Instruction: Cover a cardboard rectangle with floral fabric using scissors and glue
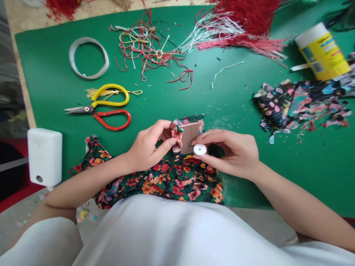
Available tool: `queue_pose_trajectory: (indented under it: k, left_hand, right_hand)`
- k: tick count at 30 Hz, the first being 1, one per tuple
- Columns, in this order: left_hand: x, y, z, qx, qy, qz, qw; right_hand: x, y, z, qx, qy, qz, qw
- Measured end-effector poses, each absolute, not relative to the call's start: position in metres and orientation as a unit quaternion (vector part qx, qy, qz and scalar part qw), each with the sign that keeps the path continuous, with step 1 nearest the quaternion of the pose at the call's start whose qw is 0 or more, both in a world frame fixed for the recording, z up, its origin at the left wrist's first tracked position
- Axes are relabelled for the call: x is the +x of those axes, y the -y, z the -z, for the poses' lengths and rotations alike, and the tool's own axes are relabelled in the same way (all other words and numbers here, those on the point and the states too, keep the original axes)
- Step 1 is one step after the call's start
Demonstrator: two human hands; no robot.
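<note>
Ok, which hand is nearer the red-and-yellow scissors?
Left. The left hand, holding the fabric-covered card, sits just right of the scissors; the right hand, pinching a white disc, lies farther right.

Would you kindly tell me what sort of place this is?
Likely a handicraft worktable: green mat, red and white cord offcuts, yellow- and red-handled scissors, a floral-fabric-wrapped card in the left hand, white disc in the right hand.

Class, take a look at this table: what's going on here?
A person's left hand pinches a small card partly wrapped in floral fabric, while the right hand holds a white disc by its lower corner. More floral cloth lies beneath, on a green mat. Scissors lie to the left, untouched.
</note>
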State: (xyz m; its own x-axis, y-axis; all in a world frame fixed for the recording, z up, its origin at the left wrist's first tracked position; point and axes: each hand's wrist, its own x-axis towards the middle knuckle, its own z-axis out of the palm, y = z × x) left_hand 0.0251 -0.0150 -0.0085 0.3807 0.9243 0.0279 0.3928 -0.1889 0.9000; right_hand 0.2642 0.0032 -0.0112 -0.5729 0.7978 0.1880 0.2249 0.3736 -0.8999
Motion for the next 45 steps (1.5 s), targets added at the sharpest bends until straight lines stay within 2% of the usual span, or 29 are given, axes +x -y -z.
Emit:
queue_pose_trajectory:
  k: [5,8,13,19,37,45]
  left_hand:
    - [0.0254,0.0154,0.0107,0.783,-0.453,-0.335,0.266]
    - [0.0241,0.0145,0.0076,0.833,-0.411,-0.304,0.213]
    - [0.0244,0.0182,0.0072,0.889,-0.363,-0.208,0.186]
    - [0.0245,0.0210,0.0074,0.898,-0.373,-0.173,0.156]
    - [0.0247,0.0199,0.0067,0.838,-0.489,-0.211,0.116]
    - [0.0220,0.0191,0.0086,0.815,-0.504,-0.250,0.141]
  right_hand:
    - [0.2609,-0.0031,0.0125,-0.306,0.826,-0.381,0.281]
    - [0.2599,-0.0030,0.0146,-0.296,0.837,-0.365,0.280]
    - [0.2594,-0.0033,0.0160,-0.291,0.839,-0.360,0.286]
    - [0.2601,-0.0036,0.0161,-0.295,0.840,-0.363,0.275]
    - [0.2605,-0.0061,0.0153,-0.289,0.840,-0.369,0.272]
    - [0.2606,-0.0053,0.0156,-0.298,0.838,-0.373,0.263]
